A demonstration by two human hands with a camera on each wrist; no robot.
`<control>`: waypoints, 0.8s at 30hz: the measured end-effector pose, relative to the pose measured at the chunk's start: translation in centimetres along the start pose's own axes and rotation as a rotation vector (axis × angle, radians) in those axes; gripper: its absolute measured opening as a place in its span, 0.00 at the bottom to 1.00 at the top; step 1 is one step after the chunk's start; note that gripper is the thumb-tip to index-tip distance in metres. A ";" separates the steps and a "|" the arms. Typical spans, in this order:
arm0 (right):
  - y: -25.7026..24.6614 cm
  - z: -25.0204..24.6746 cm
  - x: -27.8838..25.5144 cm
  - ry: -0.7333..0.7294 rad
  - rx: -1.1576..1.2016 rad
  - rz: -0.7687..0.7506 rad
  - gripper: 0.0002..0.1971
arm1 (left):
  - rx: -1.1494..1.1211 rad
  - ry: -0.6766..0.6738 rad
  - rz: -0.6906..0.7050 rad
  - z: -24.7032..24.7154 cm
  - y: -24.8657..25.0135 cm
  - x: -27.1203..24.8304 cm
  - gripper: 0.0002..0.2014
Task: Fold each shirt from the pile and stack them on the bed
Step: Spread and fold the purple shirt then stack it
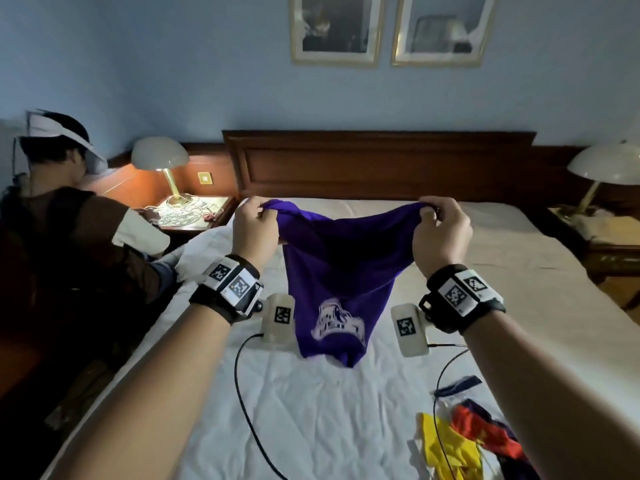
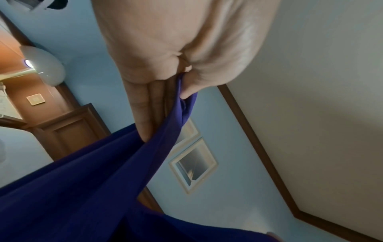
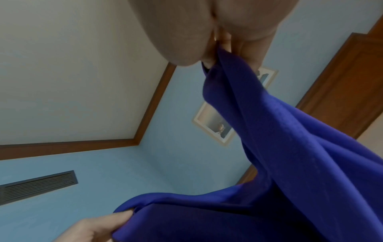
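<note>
- Our left hand [image 1: 254, 225] pinches one top corner of the purple shirt [image 1: 337, 271], thumb against fingers [image 2: 145, 114], as the left wrist view shows.
- Our right hand [image 1: 441, 230] pinches the other top corner the same way.
- The shirt hangs between them in the air above the bed [image 1: 311, 410], sagging in the middle, its white print low and its bottom end bunched to a point.
- The pile [image 1: 467, 441] of yellow, red and dark clothes lies by our right forearm, well apart from the shirt.
- Another person [image 1: 69, 220] sits at the left bedside.
- Risks, as we judge them: the pinches take little cloth, so a shake could pull a corner free; laying it down bunched would set creases; the wrist cables [image 1: 242, 393] could snag the cloth.
</note>
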State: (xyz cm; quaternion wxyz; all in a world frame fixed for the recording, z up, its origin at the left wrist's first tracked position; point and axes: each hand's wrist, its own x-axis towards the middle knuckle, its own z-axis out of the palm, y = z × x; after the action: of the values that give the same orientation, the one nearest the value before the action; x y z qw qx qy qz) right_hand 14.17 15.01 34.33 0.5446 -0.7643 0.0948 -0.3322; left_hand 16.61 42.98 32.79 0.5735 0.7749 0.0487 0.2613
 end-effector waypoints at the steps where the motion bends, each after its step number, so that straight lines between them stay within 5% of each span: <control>1: 0.7 -0.6 -1.4 0.003 0.000 0.023 0.13 | 0.004 0.012 -0.014 -0.6 -0.8 -1.6 0.10; 6: 7.7 -3.3 -10.5 -0.025 -0.077 0.217 0.14 | -0.077 0.052 -0.284 -3.8 -10.4 -11.9 0.17; 15: 24.4 -10.1 -30.2 -0.190 -0.507 0.719 0.18 | 0.172 0.190 -0.794 -10.6 -26.6 -35.4 0.18; 18: 28.0 -12.6 -34.8 -0.204 -0.594 0.837 0.19 | 0.149 0.178 -1.020 -12.7 -31.1 -40.4 0.19; 24: 34.0 -16.7 -40.5 -0.194 -0.720 0.883 0.22 | 0.479 0.101 -1.159 -18.8 -39.1 -46.4 0.22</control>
State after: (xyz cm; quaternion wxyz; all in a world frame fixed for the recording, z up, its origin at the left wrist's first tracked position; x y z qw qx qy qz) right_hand -19.53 9.49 -9.37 0.3436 -0.8163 0.4615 0.0515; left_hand -23.15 54.97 -15.35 0.4295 0.7161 0.5452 -0.0739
